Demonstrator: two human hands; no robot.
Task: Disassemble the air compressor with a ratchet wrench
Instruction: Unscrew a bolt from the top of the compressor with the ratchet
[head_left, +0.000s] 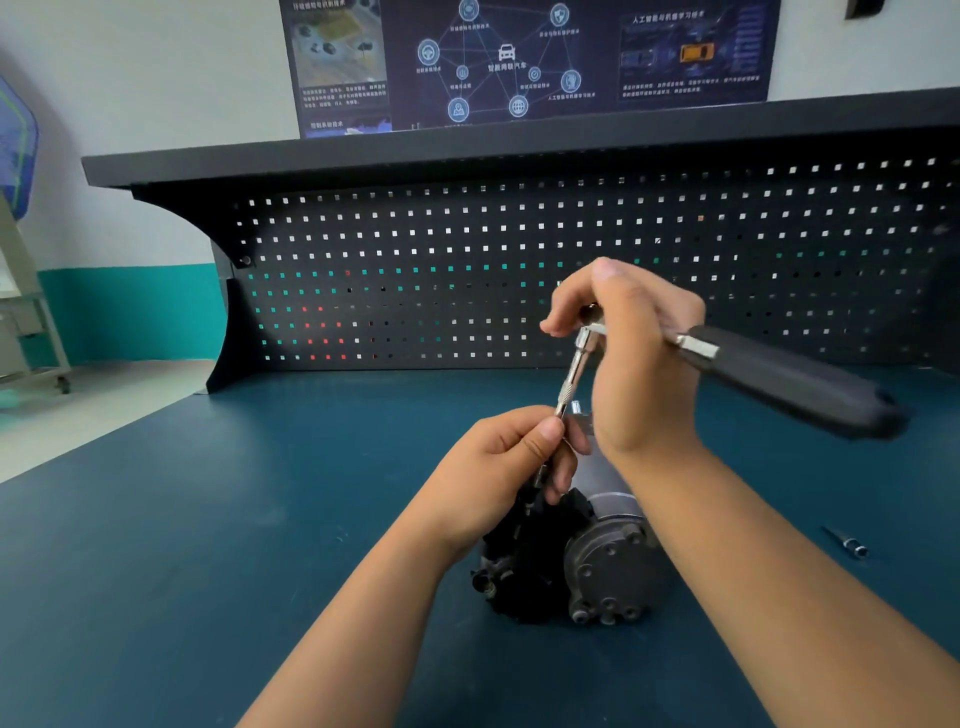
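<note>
Fingers (566, 467) of the left hand (493, 462) curl in against the thumb and pinch the lower end of a slim, shiny extension bar (574, 369). The bar is knurled partway down and stands nearly upright, leaning slightly right towards the top. The right hand (639, 358) is wrapped round the head of the ratchet wrench (789, 379), fingers bent over the top and thumb raised. The wrench's thick, matte black grip juts out to the right and a little downward. Its bright metal neck joins the bar at the head.

Below both hands, the air compressor (608, 561) lies on its side on the bench top (208, 519). It has a dull grey cast-metal cylinder with a round, bolted end plate facing the camera and a black, lumpy part to its left. Whether the bar's tip touches it is hidden by the left hand.

The bench is covered in a smooth, dark teal mat. A small metal bit (847, 545) lies on it, well to the right. Behind it rises a black pegboard (415, 260) with rows of square holes under a dark shelf (467, 150). Above that, a dark blue poster (519, 62) hangs on a pale wall with a teal lower band (130, 312).
</note>
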